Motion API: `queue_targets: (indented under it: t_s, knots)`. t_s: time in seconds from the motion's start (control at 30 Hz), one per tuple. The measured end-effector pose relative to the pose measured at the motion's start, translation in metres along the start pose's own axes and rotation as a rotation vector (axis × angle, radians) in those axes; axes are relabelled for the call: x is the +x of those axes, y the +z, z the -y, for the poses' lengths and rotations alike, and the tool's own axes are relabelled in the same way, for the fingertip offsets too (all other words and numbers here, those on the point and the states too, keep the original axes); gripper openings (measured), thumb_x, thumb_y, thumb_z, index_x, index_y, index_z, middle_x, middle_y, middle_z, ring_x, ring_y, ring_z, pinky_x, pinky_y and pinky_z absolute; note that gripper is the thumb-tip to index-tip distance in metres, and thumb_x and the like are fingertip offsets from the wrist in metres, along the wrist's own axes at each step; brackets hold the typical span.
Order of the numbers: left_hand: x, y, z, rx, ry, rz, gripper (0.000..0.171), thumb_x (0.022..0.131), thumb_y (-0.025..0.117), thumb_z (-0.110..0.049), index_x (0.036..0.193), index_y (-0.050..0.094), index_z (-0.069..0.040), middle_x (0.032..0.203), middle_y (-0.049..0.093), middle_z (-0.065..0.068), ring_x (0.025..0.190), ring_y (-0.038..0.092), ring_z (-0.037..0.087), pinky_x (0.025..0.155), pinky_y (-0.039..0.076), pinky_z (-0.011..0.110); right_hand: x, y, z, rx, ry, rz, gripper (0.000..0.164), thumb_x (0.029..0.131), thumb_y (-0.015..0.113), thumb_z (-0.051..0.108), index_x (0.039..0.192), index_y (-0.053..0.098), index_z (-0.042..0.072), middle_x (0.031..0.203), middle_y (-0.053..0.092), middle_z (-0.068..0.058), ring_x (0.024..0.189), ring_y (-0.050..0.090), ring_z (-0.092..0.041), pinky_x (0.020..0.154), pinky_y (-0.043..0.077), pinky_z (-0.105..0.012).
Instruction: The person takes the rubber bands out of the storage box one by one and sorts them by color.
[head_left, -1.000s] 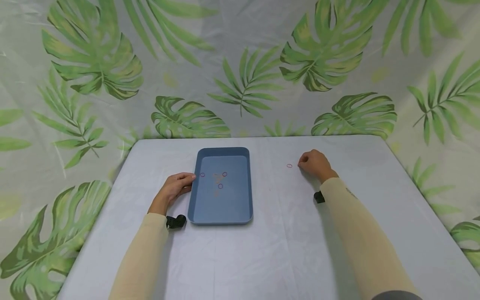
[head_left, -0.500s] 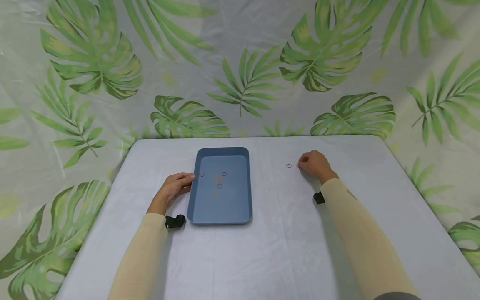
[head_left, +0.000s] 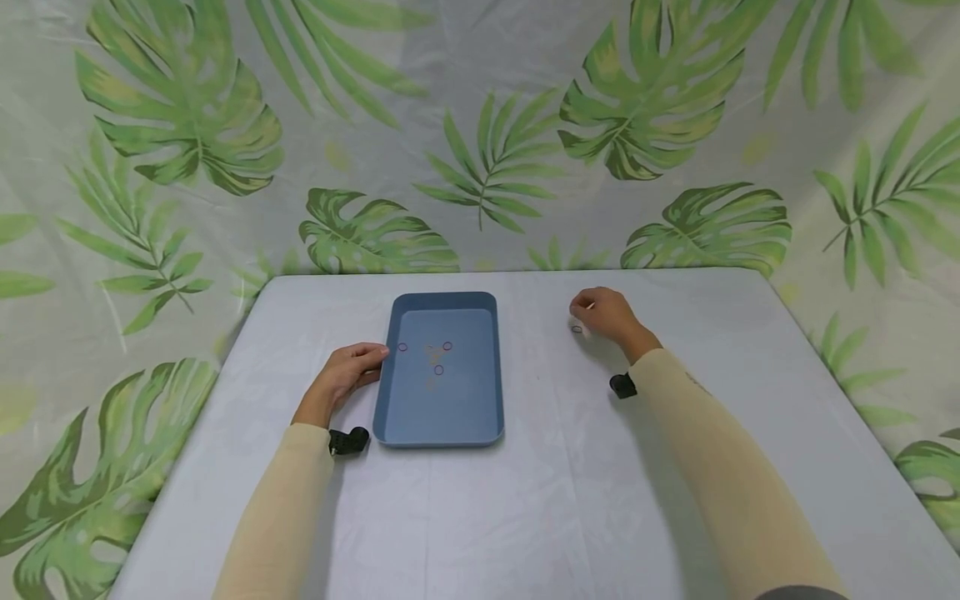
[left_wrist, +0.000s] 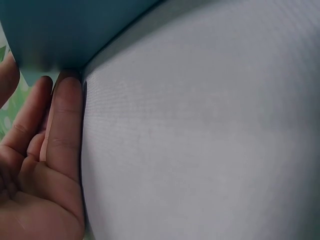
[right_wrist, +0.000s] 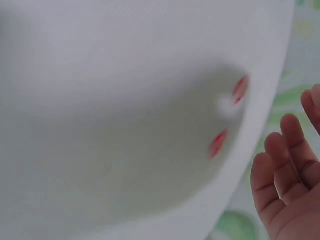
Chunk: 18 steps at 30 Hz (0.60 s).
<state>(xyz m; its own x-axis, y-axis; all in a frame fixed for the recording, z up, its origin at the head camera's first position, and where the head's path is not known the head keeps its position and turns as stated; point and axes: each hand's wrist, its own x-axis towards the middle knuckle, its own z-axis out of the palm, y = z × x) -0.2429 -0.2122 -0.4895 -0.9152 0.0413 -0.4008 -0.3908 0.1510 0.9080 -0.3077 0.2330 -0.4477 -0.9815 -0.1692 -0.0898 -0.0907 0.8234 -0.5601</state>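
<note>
A shallow blue tray (head_left: 442,417) lies on the white table. My left hand (head_left: 352,371) holds its left side, a digit at the rim and other fingers (left_wrist: 65,120) against the outer wall in the left wrist view. Inside the tray lie several thin loops, purple-red (head_left: 439,370) and pale tan. To the right of the tray, my right hand (head_left: 611,317) hovers with its fingertips just above a small ring (head_left: 577,329) on the cloth. In the right wrist view two red rings (right_wrist: 217,144) show on the table, and the visible fingers (right_wrist: 264,180) are loosely bent; thumb and forefinger are mostly outside that view.
White cloth covers the table (head_left: 480,517). A curtain (head_left: 510,83) with green leaf prints hangs right behind the far edge. A small black camera (head_left: 348,442) sits on the left wrist, another (head_left: 622,386) on the right.
My right hand has moved left and slightly away from me, off the spot by the second ring to above the first. The left hand and tray stay in place.
</note>
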Motion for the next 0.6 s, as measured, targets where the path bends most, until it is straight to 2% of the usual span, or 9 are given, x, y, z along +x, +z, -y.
queue_targets:
  t_s: [0.33,0.6]
  knots:
    - [-0.001,-0.002,0.001,-0.014,0.013,-0.003,0.047,0.097,0.066,-0.025,0.135,0.057,0.003,0.116,0.066,0.002,0.093,0.065,0.0,0.085,0.058,0.018,-0.001,0.019,0.071,-0.011,-0.26,0.029,0.02,0.098,0.06,0.019,0.107,0.072,0.006,0.113,0.066,-0.014,0.099,0.061,-0.03,0.086,0.053,-0.045]
    - [-0.002,-0.002,0.001,-0.003,0.009,0.01,0.046,0.098,0.064,-0.026,0.134,0.057,0.001,0.12,0.065,0.004,0.095,0.064,0.0,0.087,0.058,0.018,-0.009,0.043,0.108,-0.008,-0.365,0.082,0.02,0.096,0.06,0.016,0.106,0.073,0.005,0.109,0.068,-0.012,0.098,0.062,-0.027,0.084,0.054,-0.041]
